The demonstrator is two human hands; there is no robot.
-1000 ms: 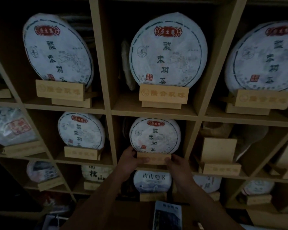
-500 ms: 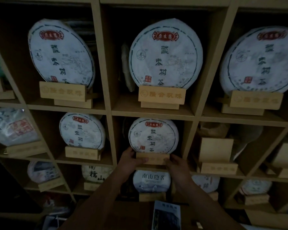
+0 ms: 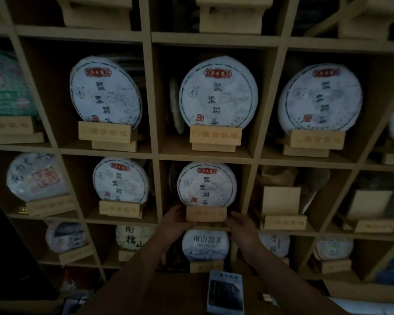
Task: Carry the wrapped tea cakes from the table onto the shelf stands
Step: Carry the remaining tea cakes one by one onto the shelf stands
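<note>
Both hands at the stand, cake already up on it.

The cake [image 3: 207, 184] stands upright on its stand [image 3: 206, 214] in the middle cubby, at about six o'clock from the bigger cake [image 3: 218, 93] above. The left hand [image 3: 174, 220] grips the stand's nine o'clock end and the right hand [image 3: 242, 226] grips its three o'clock end; neither touches the wrapper. From here that disc looks dense and stiff, fairly heavy for its size, yet its thin paper should tear or crease easily and slide a little. I'd take it by the rim at nine and three, not by the printed face. An empty stand [image 3: 284, 221] waits at three o'clock.
</note>
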